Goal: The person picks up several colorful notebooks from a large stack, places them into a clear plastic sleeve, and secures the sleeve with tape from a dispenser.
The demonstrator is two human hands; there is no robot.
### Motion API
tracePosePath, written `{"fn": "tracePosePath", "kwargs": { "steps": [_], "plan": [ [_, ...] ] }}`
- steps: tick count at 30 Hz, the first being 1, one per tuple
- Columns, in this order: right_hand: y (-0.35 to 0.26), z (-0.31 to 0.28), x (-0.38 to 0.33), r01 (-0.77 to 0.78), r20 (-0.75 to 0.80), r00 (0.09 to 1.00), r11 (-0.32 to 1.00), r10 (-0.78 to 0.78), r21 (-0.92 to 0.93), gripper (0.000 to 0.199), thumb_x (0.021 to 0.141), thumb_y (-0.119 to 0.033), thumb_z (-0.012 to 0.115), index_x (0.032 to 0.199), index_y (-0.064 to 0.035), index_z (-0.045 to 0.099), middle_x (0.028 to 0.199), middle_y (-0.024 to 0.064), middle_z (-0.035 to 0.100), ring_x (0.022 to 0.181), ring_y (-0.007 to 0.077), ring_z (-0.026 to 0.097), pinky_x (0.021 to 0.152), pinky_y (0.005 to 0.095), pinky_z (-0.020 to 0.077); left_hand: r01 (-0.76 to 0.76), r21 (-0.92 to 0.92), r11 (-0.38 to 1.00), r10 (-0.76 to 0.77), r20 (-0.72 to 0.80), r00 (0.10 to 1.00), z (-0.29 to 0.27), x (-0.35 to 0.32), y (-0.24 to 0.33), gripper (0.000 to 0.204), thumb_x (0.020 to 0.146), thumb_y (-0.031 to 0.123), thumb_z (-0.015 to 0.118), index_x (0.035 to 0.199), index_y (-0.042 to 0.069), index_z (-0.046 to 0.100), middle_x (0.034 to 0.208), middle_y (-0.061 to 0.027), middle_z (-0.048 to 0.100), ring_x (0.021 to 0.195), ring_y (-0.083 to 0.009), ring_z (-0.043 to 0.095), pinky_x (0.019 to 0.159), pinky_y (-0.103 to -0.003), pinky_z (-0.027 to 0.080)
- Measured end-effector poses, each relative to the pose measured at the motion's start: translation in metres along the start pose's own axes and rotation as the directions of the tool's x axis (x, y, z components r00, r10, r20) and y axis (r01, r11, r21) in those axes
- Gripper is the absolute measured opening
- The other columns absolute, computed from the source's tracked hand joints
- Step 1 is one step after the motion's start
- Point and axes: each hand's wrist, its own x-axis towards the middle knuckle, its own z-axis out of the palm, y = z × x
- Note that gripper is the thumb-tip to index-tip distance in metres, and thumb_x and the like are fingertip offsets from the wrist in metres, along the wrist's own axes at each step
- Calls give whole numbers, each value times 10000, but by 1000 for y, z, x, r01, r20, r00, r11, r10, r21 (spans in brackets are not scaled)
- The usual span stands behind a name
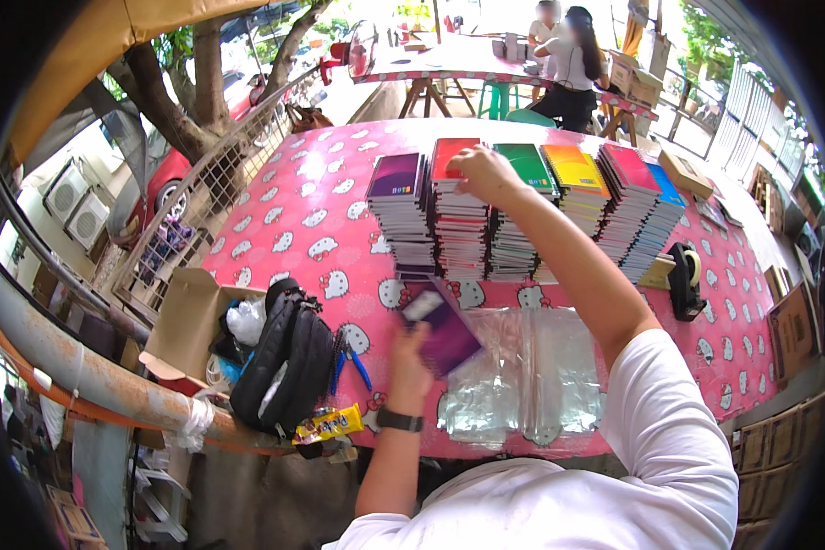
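My left hand [411, 367] holds a purple notebook [445, 332] over the near part of the pink patterned table [302, 220]. My right hand [482, 172] reaches far forward and rests its fingers on top of the red stack [456, 215], between the purple stack [399, 206] and the green stack [521, 197]. Yellow [576, 174], magenta [628, 188] and blue [662, 215] notebook stacks stand in the same row to the right. Clear plastic sleeves [532, 371] lie flat just right of my left hand.
A black bag [284, 357] and an open cardboard box [188, 321] sit at the table's left corner, with blue-handled pliers [350, 359] and a yellow snack wrapper [330, 423] beside them. A black tape dispenser [684, 280] stands at the right. Two people sit at a far table [472, 60].
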Motion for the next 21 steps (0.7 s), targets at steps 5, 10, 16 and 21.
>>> {"fn": "tracePosePath", "kwargs": {
  "steps": [5,10,16,21],
  "plan": [
    [3,-3,8,119,-28,993,990,-117,79,356,669,-268,737,992,-137,667,970,66,644,932,268,597,819,384,472,32,606,795,-169,169,971,-35,4,-127,304,837,149,620,1100,9,562,1020,-91,636,935,-177,590,838,-293,432],
    [23,-2,14,158,-47,987,968,-152,194,299,716,-301,692,981,-164,681,954,78,654,922,275,606,818,401,464,-121,772,624,-95,228,969,-64,17,-161,321,797,177,660,1045,-8,576,937,-137,661,855,-225,638,760,-318,473],
    [12,-30,7,68,-180,977,969,-113,-236,265,801,-104,500,1049,-140,585,839,136,645,788,331,631,700,436,500,-10,712,702,-189,201,961,-55,18,-159,310,790,146,657,1036,-25,576,947,-142,661,849,-210,637,763,-306,472],
    [-33,-97,-90,267,-378,913,923,-151,276,215,876,-151,529,1019,-12,608,809,138,623,705,239,601,659,309,459,68,703,708,-214,122,969,-60,19,-142,271,794,109,642,1019,-30,583,948,-125,662,837,-199,634,765,-303,472]
  ]
}}
